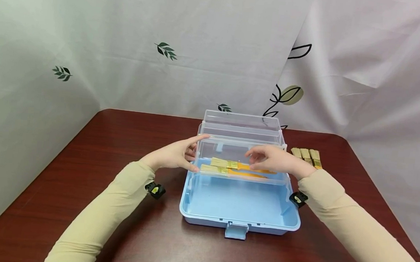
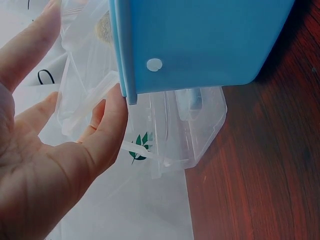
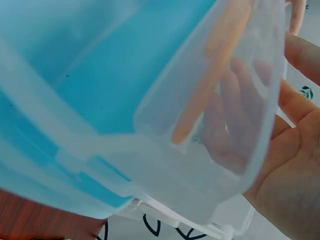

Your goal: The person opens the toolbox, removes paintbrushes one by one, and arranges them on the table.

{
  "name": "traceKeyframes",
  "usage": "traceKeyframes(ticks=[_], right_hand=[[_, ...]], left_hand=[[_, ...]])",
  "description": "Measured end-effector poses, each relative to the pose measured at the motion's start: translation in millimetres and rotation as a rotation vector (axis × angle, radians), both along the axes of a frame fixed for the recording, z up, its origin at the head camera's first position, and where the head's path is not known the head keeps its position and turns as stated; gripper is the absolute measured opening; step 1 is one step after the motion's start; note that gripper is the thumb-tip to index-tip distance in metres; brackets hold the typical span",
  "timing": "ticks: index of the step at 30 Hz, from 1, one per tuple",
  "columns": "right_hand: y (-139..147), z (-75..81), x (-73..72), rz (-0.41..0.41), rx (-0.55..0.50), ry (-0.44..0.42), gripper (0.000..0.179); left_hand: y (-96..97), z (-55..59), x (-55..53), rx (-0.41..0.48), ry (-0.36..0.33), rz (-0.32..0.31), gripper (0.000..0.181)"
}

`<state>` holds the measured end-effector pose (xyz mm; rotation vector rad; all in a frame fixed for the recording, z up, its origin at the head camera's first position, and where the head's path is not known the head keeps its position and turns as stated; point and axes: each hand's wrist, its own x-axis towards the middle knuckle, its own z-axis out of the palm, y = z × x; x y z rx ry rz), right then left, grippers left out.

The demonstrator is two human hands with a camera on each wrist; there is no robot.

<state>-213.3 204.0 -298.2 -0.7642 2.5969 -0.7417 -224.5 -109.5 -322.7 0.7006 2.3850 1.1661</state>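
A light blue box [image 1: 237,223] stands uncovered on the table, a clear plastic tray [image 1: 243,179] raised over its rear half. Two paintbrushes lie in the tray, bristles to the left; the nearer paintbrush [image 1: 243,174] has an orange handle, as does the farther one [image 1: 226,163]. At the tray's left end is my left hand [image 1: 175,153], thumb and index finger spread apart with tips at its edges. My right hand [image 1: 272,158] hovers over the right part of the tray, fingers loosely bent by the handles. Through the clear wall its fingers [image 3: 235,100] show, gripping nothing.
Several more paintbrushes [image 1: 306,155] lie on the dark red table [image 1: 151,122] to the right of the box. The clear lid [image 1: 242,120] leans back behind the tray. An unfastened latch [image 1: 236,232] hangs at the box's front. A patterned white curtain [image 1: 200,64] surrounds the table.
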Motion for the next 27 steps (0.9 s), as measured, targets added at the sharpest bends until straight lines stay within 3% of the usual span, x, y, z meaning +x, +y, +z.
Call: traceKeyframes(ticks=[11,21,27], right_hand=[[-5.5,-5.0,-3.6,0.041,0.027,0.053,0.035],[-7.4,-4.1,-11.9,-0.013,0.026,-0.089,0.035],[-7.9,-4.2,-13.3,-0.014,0.027,-0.119,0.035]], left_hand=[[-0.5,-1.4,-0.8,0.006,-0.001,-0.003,0.099],[-1.1,-0.6,-0.7,0.014,-0.001,-0.008,0.099],[-1.1,-0.9,-0.2,0.012,-0.008,-0.001,0.099]])
